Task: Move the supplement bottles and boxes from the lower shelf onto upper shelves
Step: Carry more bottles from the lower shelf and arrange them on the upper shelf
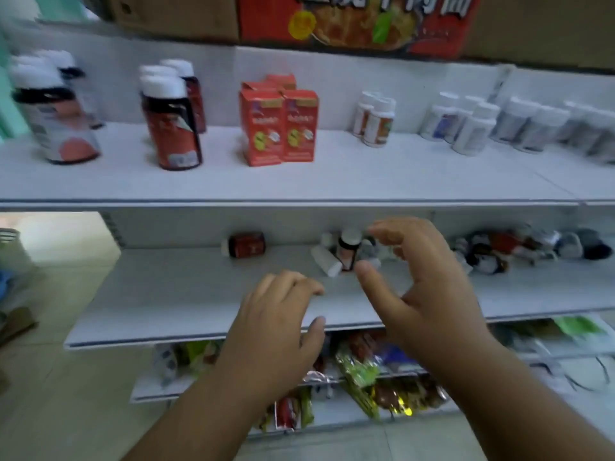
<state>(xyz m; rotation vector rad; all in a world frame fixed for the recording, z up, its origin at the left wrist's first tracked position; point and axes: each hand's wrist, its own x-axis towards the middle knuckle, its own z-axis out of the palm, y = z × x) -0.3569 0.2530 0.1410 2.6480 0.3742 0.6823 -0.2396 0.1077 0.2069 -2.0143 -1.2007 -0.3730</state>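
The lower shelf [186, 294] served as the landmark, a white board running across the middle of the view. Above it, the upper shelf [299, 181] already carried standing stock: dark bottles with white caps, a cluster of red boxes [279, 124], and rows of white bottles toward the right.

At the back of the lower shelf, right of its middle, lay a small cluster of bottles [342, 251]. In it, 1 white bottle [327, 261] lay on its side, long axis running diagonally, 1 end toward the shelf's front right. Just beside it, 1 dark bottle with a white cap [348, 247] stood roughly upright, cap up. Further left at the back, well apart from the cluster, a red-brown bottle [244, 244] lay on its side, long axis along the shelf, white cap pointing left. Far right at the back sat a blurred heap of packages [519, 247]; its contents could not be told.

Over the front half of the shelf, the right hand [429, 287] hovered near the cluster, fingers spread and curved, thumb apart, holding nothing. The left hand [283, 324] hung at the shelf's front edge, fingers loosely bent, empty.

The step in hand appeared to be the reach for a bottle. The next move probably called for closing the right hand round a bottle in the cluster, then lifting it clear to the upper shelf.
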